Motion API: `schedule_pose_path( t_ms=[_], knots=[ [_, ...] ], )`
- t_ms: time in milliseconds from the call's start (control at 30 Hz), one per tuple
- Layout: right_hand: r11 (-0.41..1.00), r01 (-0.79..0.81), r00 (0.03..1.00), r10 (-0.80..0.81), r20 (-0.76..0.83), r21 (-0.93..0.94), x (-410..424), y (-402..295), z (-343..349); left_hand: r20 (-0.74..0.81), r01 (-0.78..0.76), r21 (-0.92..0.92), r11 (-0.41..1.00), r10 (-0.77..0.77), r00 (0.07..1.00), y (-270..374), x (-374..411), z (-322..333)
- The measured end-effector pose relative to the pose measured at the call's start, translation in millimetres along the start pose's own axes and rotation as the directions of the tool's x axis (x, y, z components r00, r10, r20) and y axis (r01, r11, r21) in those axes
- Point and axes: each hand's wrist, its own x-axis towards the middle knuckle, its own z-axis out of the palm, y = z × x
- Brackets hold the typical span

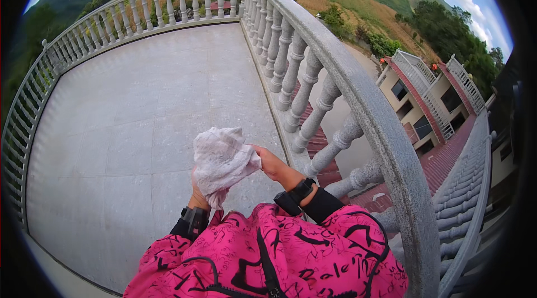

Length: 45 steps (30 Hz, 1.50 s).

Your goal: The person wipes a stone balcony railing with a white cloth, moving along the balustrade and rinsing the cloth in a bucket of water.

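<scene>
A crumpled whitish cloth (pixel 224 157) is held up in front of my body, above the tiled floor. My right hand (pixel 268 163) pinches its right side between thumb and fingers. Against its lower left side is my left hand (pixel 197 189), mostly covered by the draped fabric; the wrist and part of the palm edge show. The cloth hangs in loose folds, with a twisted end (pixel 216 199) dropping between the two wrists. Both wrists carry dark strapped devices.
A grey stone handrail (pixel 356 84) runs close along my right, carried on turned balusters (pixel 323 105). The balustrade (pixel 138 10) continues around the far and left sides of the tiled terrace (pixel 126 109). Beyond the right rail, red roof tiles (pixel 319 142) and a building (pixel 423 105) lie lower down.
</scene>
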Motion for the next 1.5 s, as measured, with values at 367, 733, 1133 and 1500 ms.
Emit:
schedule_pose_path(
  t_ms=[367,733,1133,1500],
  knots=[
    [0.675,0.347,0.935,-0.302,0.186,-0.651,114,-102,22,0.045,0.244,-0.162,0.956,-0.240,0.970,28,115,31],
    [0.542,0.230,0.916,-0.401,-0.008,-0.808,190,-125,-144,0.255,0.105,-0.035,0.994,-0.093,0.963,58,297,27],
    [0.917,-0.053,0.994,0.087,-0.068,0.395,320,-144,-264,-0.080,0.061,0.103,0.993,-0.052,0.995,67,436,64],
    [0.947,-0.321,0.833,0.281,0.476,0.002,518,-170,-301,0.062,0.315,-0.172,0.933,-0.309,0.949,132,600,-51]
  ],
)
